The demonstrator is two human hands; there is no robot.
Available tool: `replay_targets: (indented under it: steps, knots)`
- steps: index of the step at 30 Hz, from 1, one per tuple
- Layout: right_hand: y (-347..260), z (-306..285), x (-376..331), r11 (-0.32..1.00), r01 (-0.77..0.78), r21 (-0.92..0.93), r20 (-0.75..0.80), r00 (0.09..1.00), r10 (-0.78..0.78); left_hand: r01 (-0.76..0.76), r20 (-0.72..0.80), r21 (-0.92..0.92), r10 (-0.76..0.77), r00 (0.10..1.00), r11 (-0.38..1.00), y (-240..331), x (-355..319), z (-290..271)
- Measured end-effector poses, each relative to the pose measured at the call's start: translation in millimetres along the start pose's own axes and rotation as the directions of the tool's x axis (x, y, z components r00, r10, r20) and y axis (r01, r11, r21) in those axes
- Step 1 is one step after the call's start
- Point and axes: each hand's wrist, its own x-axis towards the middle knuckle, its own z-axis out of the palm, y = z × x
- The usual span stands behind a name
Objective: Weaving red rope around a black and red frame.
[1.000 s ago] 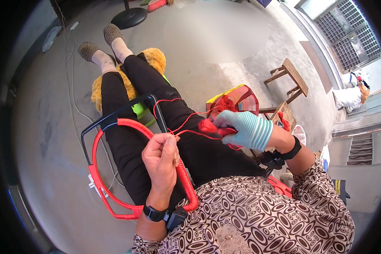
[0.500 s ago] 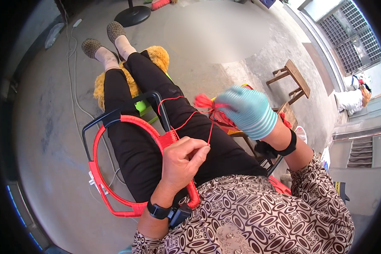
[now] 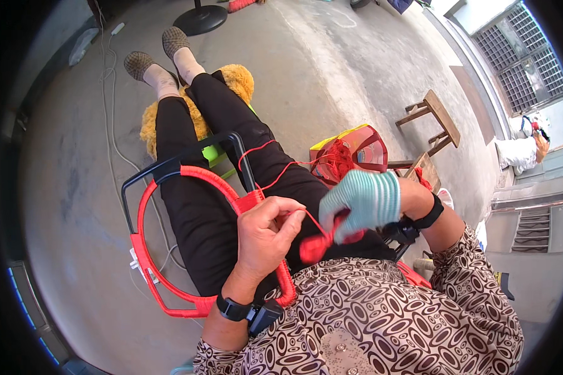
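"What have the hands got?"

"The bare left hand [image 3: 266, 234], just below the centre of the frame, has thumb and forefinger pinched together on a thin strand of red cord [image 3: 315, 221]. The right hand [image 3: 356, 203], in a striped teal knit glove [image 3: 383, 192], is curled round a blurred red bundle [image 3: 316, 248], below and right of centre."

"And that hoop?"

"The black frame with a red-wrapped oval ring [image 3: 137, 247]? Left of centre, over the black-trousered legs [image 3: 197, 231], its right side beside the left hand."

"More red beyond?"

"A tangle of red cord [image 3: 339, 159] in a yellow-rimmed dark-red bag [image 3: 372, 153], right of centre; a brown wooden stool [image 3: 443, 119] stands upper right."
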Motion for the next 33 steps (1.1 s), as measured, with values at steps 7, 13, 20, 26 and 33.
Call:
replay_targets:
  steps: [7, 13, 20, 26, 33]
  knots:
    - [2, -4, 2, 0.887, -0.182, -0.424, -0.657, 0.736, -0.163, -0.149, 0.07, 0.283, 0.134, 0.988, 0.947, 4, -1, -1]
    - [1, -4, -3, 0.939, 0.228, 0.256, -0.188, 0.965, -0.183, -0.249, 0.136, 0.284, 0.218, 0.966, 0.926, 1, 1, 1]
    - [5, -6, 0, 0.967, -0.159, -0.201, -0.198, 0.973, 0.119, -0.262, 0.041, 0.244, 0.26, 0.965, 0.934, -2, 1, -1]
    - [3, -9, 2, 0.941, 0.215, 0.261, -0.6, 0.8, -0.016, -0.498, 0.151, 0.425, 0.484, 0.862, 0.756, -3, 6, 3]
    - [1, -11, -7, 0.987, 0.129, -0.099, 0.121, 0.986, -0.117, -0.401, 0.079, 0.4, 0.405, 0.911, 0.824, -2, 4, 1]
